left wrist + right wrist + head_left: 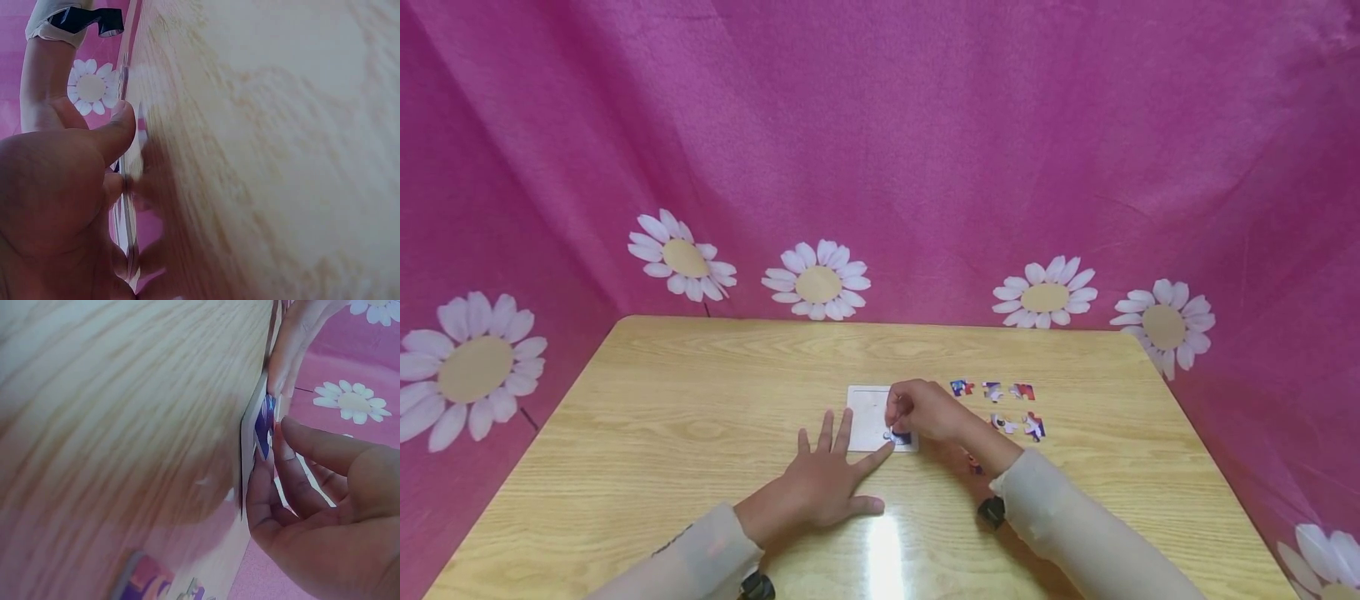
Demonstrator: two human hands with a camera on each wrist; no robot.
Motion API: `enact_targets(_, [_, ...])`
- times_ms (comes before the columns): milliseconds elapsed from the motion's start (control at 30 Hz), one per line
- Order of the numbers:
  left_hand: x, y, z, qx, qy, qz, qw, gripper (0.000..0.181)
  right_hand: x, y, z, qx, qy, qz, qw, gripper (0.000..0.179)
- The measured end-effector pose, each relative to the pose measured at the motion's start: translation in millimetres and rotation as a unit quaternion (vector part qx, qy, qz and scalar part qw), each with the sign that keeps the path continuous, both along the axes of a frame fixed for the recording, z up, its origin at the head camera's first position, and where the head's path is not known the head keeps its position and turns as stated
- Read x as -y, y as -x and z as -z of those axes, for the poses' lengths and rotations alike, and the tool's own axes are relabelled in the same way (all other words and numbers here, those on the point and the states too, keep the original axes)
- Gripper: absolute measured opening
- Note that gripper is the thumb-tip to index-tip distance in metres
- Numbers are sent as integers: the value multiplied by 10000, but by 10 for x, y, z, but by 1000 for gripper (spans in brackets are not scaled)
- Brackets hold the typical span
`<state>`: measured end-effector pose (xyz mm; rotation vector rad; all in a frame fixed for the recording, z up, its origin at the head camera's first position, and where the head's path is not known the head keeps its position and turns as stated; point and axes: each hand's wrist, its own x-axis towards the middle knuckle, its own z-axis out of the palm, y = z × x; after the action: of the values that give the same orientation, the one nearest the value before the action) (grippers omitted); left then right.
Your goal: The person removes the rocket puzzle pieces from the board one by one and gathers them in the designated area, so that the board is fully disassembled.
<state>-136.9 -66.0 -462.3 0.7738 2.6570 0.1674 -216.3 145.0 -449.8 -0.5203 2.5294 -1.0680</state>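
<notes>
A white puzzle board [867, 417] lies on the wooden table, with a blue-purple puzzle piece [902, 438] in its lower right corner. My left hand [827, 485] rests with fingers spread at the board's lower left, its index fingertip touching the board beside that piece. Over the board's right side, my right hand [925, 410] pinches a small puzzle piece between thumb and fingers; the fingertips mostly hide it. The right wrist view shows the blue-purple piece [265, 428] on the board, right by the pinching fingertips. In the left wrist view, the left hand [56, 200] lies near the board's edge.
Several loose puzzle pieces [992, 391] lie in rows right of the board. One more loose piece [974, 464] is partly covered by the right forearm. A pink curtain with white flowers [817, 283] hangs behind the table [700, 367]. Both wrists carry dark devices.
</notes>
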Motion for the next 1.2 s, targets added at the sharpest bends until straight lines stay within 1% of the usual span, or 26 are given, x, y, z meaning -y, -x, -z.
enact_targets(233, [3,3,10,23,15,-3,10000,79,-32,13,-7,66,262,-102,9996,21])
enact_targets(400, [4,2,30,2,37,17,10000,78,-68,29,19,137,437,-219,9987,20])
enact_targets(667, [5,9,51,-55,80,36,9999,79,-108,38,54,293,689,-139,9971,18])
enact_targets(900, [-1,13,45,-101,97,57,9999,79,-127,39,40,307,620,33,9976,18])
enact_targets(1000, [-2,16,36,-106,90,64,9999,79,-159,47,38,313,689,44,9971,17])
enact_targets(1200, [0,15,27,-73,50,77,9999,79,-262,34,24,239,919,-63,9955,14])
